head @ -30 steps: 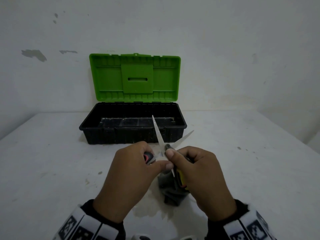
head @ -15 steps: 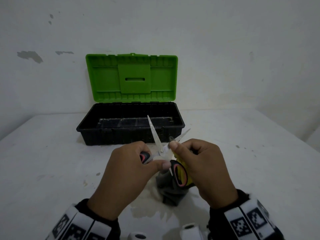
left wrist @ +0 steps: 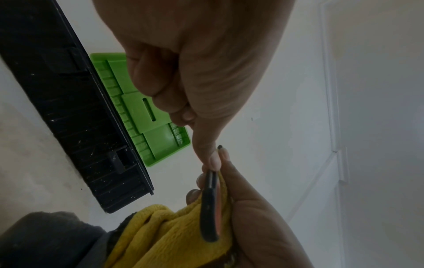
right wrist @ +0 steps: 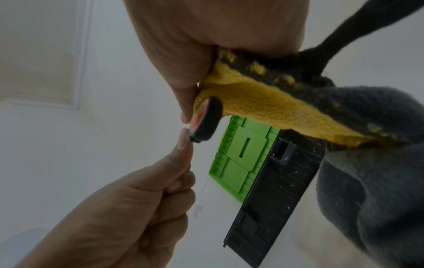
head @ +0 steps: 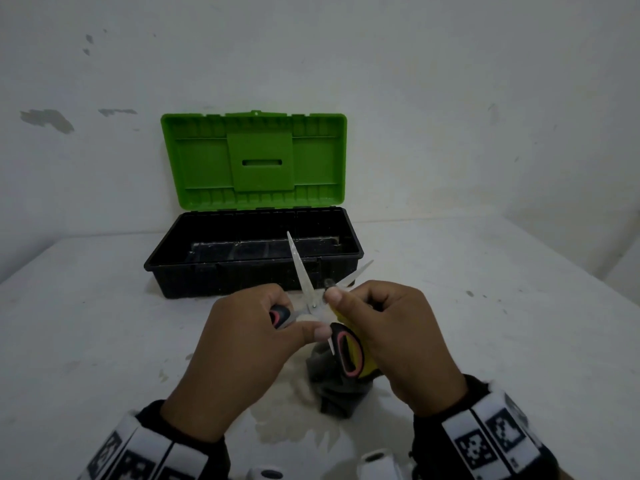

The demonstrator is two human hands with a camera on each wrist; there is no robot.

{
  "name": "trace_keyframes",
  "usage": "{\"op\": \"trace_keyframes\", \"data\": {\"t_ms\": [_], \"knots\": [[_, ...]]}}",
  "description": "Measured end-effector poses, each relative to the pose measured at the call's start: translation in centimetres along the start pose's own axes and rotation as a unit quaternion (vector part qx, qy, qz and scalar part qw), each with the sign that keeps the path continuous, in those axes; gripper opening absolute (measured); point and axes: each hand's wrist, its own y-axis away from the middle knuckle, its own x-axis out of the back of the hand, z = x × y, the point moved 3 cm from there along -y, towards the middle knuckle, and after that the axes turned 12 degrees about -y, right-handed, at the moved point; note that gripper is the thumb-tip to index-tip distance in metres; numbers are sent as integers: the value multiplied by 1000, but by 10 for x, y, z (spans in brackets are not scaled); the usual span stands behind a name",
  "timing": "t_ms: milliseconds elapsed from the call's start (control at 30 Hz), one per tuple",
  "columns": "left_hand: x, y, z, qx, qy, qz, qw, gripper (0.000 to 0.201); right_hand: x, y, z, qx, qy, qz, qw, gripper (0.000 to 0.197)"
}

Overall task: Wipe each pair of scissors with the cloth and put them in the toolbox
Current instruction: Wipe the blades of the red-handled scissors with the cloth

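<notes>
Left hand (head: 239, 344) grips one black-and-pink handle of the steel scissors (head: 313, 306), blades spread. Right hand (head: 398, 337) pinches the yellow-and-grey cloth (head: 349, 382) against a blade. All held above the white table (head: 86, 341), near the open green-lidded black plastic toolbox (head: 221, 275).

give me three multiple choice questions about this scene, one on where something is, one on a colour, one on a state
1. Where is the toolbox? A) on the table against the wall B) on the floor C) on a shelf
2. What colour is its lid? A) red B) green C) blue
3. How are the scissors' blades? A) closed B) spread apart C) inside the toolbox

A: it sits on the white table before the wall.
B: the raised lid is bright green.
B: the two blades point apart between the left hand and right hand.
</notes>
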Motion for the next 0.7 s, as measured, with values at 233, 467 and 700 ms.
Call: {"op": "trace_keyframes", "data": {"t_ms": [233,467,700], "knots": [[2,-1,1,2,7,-4,1000,42,2,0,0,0,2,2,1000,43],[3,-1,2,6,1,-1,1000,42,6,-4,0,3,-2,13,1000,47],[4,1,1,0,-4,3,1000,46,11,-8,0,8,-7,31,999,47]]}}
